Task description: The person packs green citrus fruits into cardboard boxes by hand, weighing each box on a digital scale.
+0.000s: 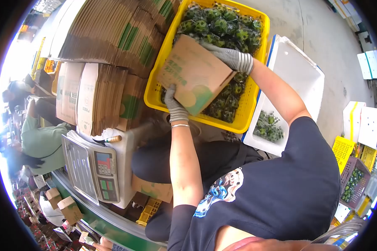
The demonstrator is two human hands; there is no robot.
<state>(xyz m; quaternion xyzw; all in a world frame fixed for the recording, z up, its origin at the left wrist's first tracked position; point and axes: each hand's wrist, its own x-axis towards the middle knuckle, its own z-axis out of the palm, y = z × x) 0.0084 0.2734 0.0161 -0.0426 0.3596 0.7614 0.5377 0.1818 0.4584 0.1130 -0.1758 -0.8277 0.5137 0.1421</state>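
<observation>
A brown cardboard box [192, 71] with green print is held tilted between my two gloved hands, over a yellow crate [150, 90]. My left hand [174, 104], in a grey ribbed glove, grips the box's near left edge. Across the far right side of the box, my right hand [234, 58] is closed around the edge, its fingertips partly hidden behind the cardboard. Beneath the box, the crate holds many green vegetables in clear plastic bags [220, 26].
Flattened cardboard boxes [102, 33] are stacked to the left. Nearer me stand a digital scale [107, 167] and a wooden-handled curved knife [113, 139]. A white foam box [299, 79] with loose greens sits right of the crate. Another person in pale green [40, 140] is at far left.
</observation>
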